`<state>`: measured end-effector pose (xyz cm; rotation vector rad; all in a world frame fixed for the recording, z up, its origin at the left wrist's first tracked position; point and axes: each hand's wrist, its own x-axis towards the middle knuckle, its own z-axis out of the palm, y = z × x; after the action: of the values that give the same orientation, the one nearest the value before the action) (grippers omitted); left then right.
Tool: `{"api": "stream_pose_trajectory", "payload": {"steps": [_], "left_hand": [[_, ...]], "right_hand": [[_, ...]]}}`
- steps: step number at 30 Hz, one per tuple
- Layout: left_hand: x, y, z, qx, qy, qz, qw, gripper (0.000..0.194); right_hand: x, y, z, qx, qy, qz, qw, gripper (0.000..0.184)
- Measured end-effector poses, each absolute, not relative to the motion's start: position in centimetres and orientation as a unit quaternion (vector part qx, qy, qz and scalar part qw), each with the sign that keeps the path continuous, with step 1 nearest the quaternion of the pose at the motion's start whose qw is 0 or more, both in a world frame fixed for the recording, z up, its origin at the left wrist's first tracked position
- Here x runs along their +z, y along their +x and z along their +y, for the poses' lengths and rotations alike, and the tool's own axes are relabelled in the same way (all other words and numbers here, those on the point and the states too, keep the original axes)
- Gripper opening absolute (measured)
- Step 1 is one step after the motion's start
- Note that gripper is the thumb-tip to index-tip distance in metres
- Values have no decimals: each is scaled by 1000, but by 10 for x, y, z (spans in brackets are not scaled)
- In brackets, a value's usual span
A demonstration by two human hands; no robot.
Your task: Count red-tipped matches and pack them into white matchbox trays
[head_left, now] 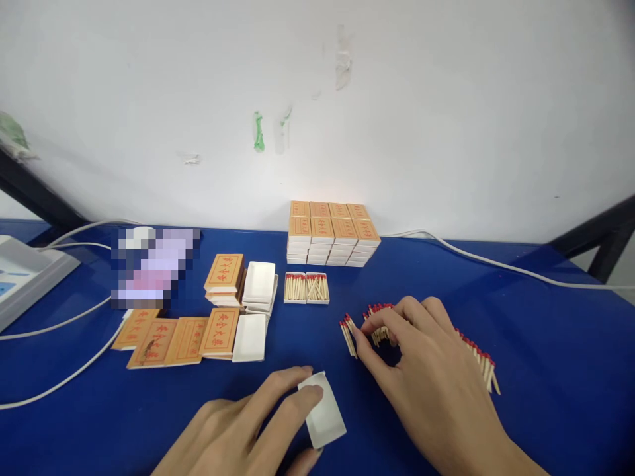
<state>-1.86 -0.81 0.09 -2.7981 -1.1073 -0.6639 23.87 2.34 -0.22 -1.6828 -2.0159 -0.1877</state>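
Observation:
My left hand [253, 423] grips an empty white matchbox tray [327, 420] between thumb and fingers, low in the middle of the head view. Over a row of red-tipped matches [380, 324] lies my right hand [431, 363], its fingers curled and its thumb bent in on the sticks. A few matches [348, 338] lie just left of that thumb. More loose matches [479, 357] show past the hand's right side; the rest of the row is hidden under it. Two filled trays [296, 302] stand side by side beyond the hands.
Closed matchboxes [333, 231] are stacked against the white wall. Orange box sleeves [221, 330] and empty white trays [249, 337] sit to the left. White cables [89, 367], a blurred object [159, 264] and a white device [34, 277] lie farther left on the blue table.

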Motion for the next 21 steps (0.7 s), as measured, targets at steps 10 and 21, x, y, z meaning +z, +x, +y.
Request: {"api": "stream_pose_trajectory", "payload": {"steps": [10, 21], "left_hand": [[1, -18, -8, -215, -906, -364, 27, 48], [-2, -22, -11, -183, -911, -369, 23, 43]], "right_hand": [[2, 242, 24, -71, -620, -742, 245, 25], [3, 243, 28, -91, -621, -742, 235, 24]]}}
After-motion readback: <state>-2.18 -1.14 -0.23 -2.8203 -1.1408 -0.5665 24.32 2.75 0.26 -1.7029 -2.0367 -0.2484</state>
